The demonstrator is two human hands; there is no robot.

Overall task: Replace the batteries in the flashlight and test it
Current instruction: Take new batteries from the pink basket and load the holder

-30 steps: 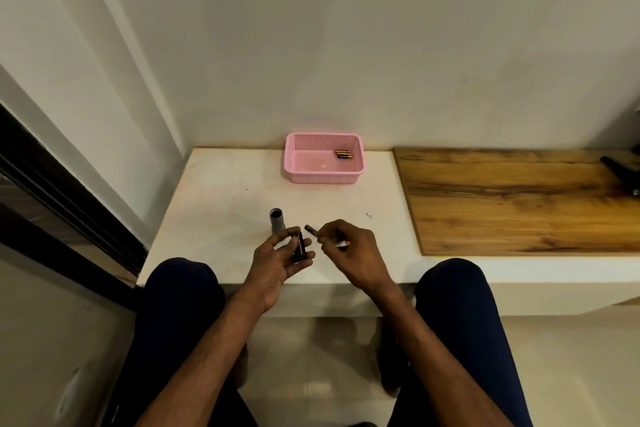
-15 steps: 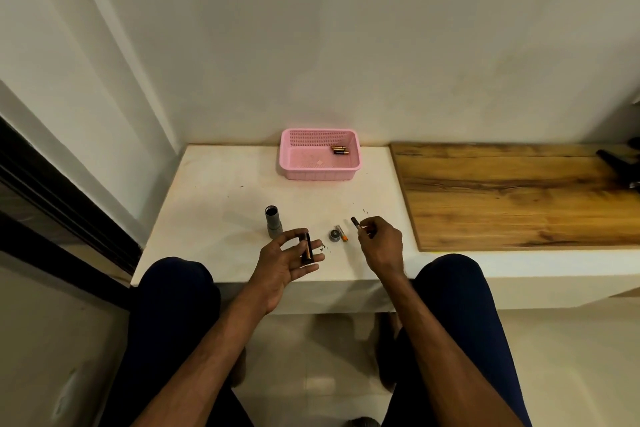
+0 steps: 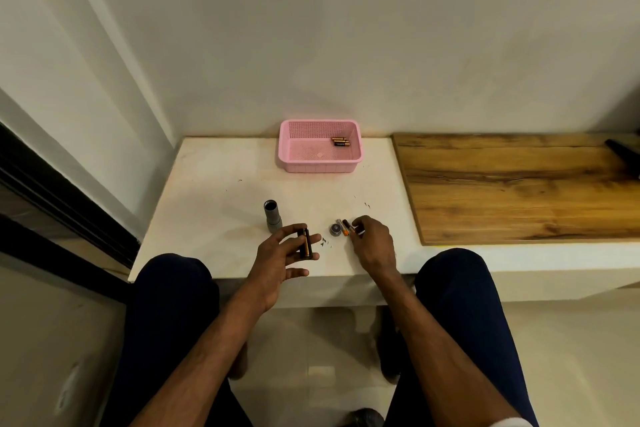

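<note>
Left hand (image 3: 277, 258), fingers half curled, grips a black battery holder (image 3: 305, 242); right hand (image 3: 372, 243) pinches 1 battery (image 3: 347, 226) on the worktop (image 3: 225, 201), beside a grey cap (image 3: 335, 229). Labels too small to read.

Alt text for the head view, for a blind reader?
A seated person's left hand holds a black battery holder above a white table, while the right hand pinches a small battery beside a grey end cap. The grey flashlight body stands upright nearby; a pink basket with batteries sits at the back.
</note>
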